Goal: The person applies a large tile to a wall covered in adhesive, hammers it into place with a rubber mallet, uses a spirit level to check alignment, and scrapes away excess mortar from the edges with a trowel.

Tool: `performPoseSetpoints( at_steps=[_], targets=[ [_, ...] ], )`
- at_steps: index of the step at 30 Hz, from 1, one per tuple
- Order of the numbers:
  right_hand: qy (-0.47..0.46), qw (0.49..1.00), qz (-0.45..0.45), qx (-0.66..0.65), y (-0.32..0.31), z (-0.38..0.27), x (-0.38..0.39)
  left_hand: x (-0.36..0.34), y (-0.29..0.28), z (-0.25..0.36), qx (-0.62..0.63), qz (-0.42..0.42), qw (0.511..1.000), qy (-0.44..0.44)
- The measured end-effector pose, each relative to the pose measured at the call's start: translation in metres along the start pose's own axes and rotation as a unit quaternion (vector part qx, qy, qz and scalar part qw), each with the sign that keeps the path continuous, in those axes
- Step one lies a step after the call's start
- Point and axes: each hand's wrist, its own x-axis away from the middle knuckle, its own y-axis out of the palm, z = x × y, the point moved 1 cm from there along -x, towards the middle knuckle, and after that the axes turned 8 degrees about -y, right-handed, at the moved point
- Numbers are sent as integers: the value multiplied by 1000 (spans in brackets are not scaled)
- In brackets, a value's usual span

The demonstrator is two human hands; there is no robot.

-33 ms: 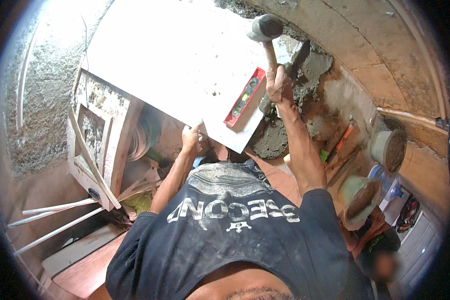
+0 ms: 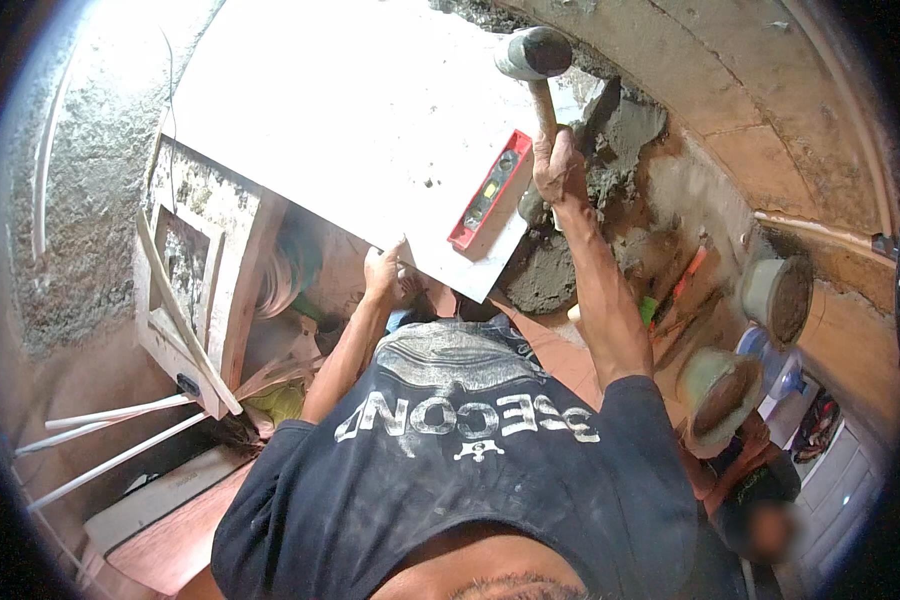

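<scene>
My right hand (image 2: 560,170) is wrapped round the wooden handle of a mallet (image 2: 530,54), whose thick, pale head with a dark face is over the far right part of a large white tile (image 2: 310,130). My left hand (image 2: 381,274) grips the tile's near edge, thumb on top, the other fingers partly hidden below. A red spirit level (image 2: 491,190) lies slantwise on the tile, between my hands and close to its right edge. Wet grey mortar (image 2: 545,275) spreads beside and beyond the tile's right side. Glare washes out much of the tile's surface.
A pale wooden frame (image 2: 220,300) and several white pipes (image 2: 120,460) stand at left. Two mortar-smeared buckets (image 2: 775,300) (image 2: 718,395) are at right, the nearer one by another person's hands (image 2: 750,440). A rough wall (image 2: 90,230) rises at far left.
</scene>
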Motion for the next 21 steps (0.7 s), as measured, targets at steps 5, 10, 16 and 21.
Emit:
performPoseSetpoints(
  at_steps=[5,10,16,21],
  targets=[
    [40,998,-17,54,1,12,2,-12,-3,0,-17,7,1000,-2],
    [55,997,-11,56,2,13,13,-6,-1,-2,-22,49,999,-13],
    [90,992,-47,71,9,17,11,-5,1,-2,22,25,999,-10],
    [62,997,-26,33,7,5,9,-6,-3,0,-25,33,999,-19]
  ],
)
